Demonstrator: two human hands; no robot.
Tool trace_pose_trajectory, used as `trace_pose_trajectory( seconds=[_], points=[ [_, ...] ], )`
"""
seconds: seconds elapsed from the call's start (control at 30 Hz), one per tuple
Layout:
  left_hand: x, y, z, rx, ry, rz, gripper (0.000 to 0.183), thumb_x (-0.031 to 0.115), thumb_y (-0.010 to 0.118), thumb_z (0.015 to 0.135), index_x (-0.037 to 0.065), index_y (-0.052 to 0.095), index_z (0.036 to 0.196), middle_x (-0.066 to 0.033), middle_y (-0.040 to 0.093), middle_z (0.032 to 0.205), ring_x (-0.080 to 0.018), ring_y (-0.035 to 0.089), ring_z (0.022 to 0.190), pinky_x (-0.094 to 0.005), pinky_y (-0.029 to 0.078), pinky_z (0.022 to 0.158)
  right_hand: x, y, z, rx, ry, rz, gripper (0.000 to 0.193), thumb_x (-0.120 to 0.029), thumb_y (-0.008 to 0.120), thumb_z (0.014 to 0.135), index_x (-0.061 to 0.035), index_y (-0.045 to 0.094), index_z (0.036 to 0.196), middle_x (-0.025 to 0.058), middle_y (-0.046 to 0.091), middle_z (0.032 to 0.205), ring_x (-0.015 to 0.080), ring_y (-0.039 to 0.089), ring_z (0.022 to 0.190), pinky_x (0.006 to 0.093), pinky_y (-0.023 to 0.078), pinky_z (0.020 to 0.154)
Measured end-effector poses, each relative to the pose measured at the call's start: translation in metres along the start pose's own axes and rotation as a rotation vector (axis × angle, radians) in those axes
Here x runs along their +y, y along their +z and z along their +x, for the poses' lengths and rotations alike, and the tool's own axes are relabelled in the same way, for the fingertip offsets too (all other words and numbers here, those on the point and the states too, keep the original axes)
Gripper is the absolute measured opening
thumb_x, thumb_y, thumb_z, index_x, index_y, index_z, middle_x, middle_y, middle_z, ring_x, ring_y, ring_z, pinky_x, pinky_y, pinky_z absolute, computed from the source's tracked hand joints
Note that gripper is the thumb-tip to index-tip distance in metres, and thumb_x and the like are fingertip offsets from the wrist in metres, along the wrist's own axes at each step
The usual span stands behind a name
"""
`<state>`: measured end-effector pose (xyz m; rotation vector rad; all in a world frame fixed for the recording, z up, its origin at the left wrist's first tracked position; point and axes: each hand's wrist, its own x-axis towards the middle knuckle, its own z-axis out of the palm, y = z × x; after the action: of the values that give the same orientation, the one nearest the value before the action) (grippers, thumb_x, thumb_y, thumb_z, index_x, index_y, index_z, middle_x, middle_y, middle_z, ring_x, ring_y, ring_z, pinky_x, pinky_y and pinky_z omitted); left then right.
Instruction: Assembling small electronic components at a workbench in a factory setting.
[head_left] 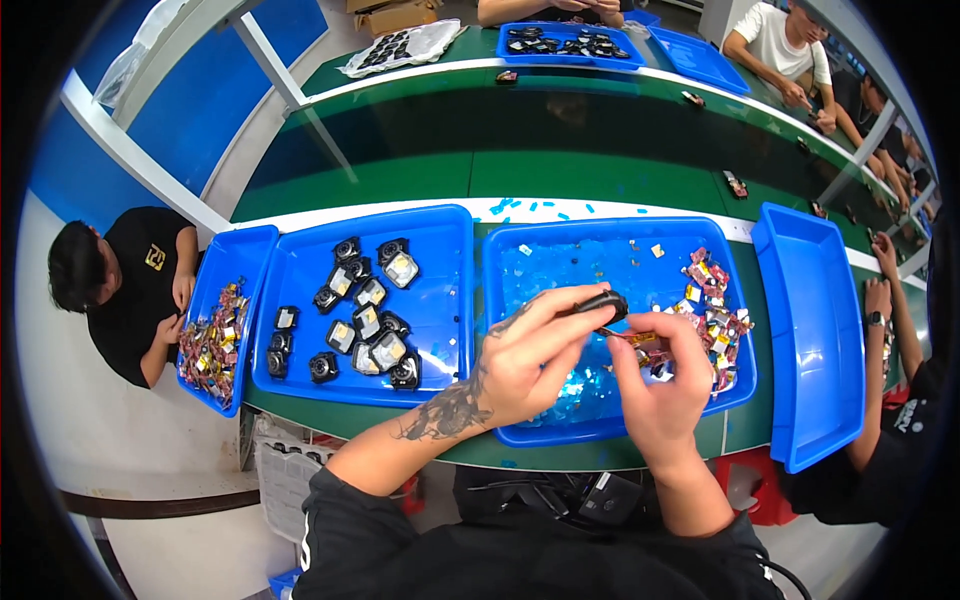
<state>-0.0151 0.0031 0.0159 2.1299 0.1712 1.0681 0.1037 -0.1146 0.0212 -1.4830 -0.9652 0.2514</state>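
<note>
My left hand [530,360], with a tattooed forearm, grips a small black device housing [606,303] between thumb and fingers above the right-hand blue tray [500,280]. Close beside it, my right hand [665,385] has thumb and forefinger brought together at the housing's lower edge. Whatever sits between those fingertips is too small to name. Below them, several small circuit boards [715,325] with yellow and white parts are heaped at the tray's right side. Scraps of blue film [575,395] cover much of its bottom.
A blue tray [462,300] to the left holds several black camera-like housings [367,320]. Beyond it, a narrower tray [262,250] contains more boards [212,345]. Another blue tray [815,340] stands at right. Co-workers sit around; a green conveyor belt [400,170] carries scattered parts.
</note>
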Motion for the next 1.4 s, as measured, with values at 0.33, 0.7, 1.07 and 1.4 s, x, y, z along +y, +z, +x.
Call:
trace_pose_trajectory(
  seconds=[0.33, 0.7, 1.07, 1.4],
  points=[
    [-0.009, -0.003, 0.002, -0.023, 0.296, 0.161, 0.02, 0.0, 0.08, 0.069, 0.002, 0.071, 0.088, -0.0149, 0.069, 0.105, -0.0266, 0.071, 0.085, -0.0322, 0.059, 0.071, 0.012, -0.028, -0.005, -0.124, 0.038, 0.436, 0.03, -0.011, 0.071, 0.087, 0.0059, 0.058, 0.108, 0.0124, 0.063, 0.098, 0.0178, 0.064, 0.089, 0.0297, 0.056, 0.074],
    [-0.006, 0.0, -0.002, 0.014, 0.291, 0.185, 0.026, 0.003, 0.081, 0.069, 0.001, 0.071, 0.093, -0.0169, 0.068, 0.109, -0.0262, 0.071, 0.087, -0.0312, 0.059, 0.071, 0.007, -0.028, -0.007, -0.436, 0.531, 0.546, 0.026, 0.006, 0.069, 0.083, 0.0017, 0.059, 0.106, 0.0075, 0.066, 0.101, 0.012, 0.065, 0.09, 0.0238, 0.055, 0.077],
    [-0.014, -0.008, -0.004, -0.146, 0.37, 0.222, 0.022, 0.004, 0.076, 0.07, 0.001, 0.071, 0.091, -0.0172, 0.069, 0.108, -0.0288, 0.071, 0.089, -0.0331, 0.059, 0.072, -0.008, -0.034, -0.018, -0.187, 0.164, 0.317, 0.031, 0.007, 0.071, 0.076, 0.0029, 0.064, 0.106, 0.0078, 0.064, 0.092, 0.0124, 0.062, 0.076, 0.0235, 0.052, 0.067],
    [-0.01, -0.005, -0.004, -0.13, 0.487, 0.343, 0.022, 0.007, 0.071, 0.069, 0.0, 0.071, 0.09, -0.0202, 0.068, 0.109, -0.0326, 0.069, 0.099, -0.0342, 0.06, 0.072, 0.001, -0.037, -0.002, -0.324, 0.327, 0.141, 0.007, 0.002, 0.065, 0.087, 0.0034, 0.065, 0.093, 0.006, 0.063, 0.088, 0.0086, 0.06, 0.077, 0.0206, 0.05, 0.068]
  ],
)
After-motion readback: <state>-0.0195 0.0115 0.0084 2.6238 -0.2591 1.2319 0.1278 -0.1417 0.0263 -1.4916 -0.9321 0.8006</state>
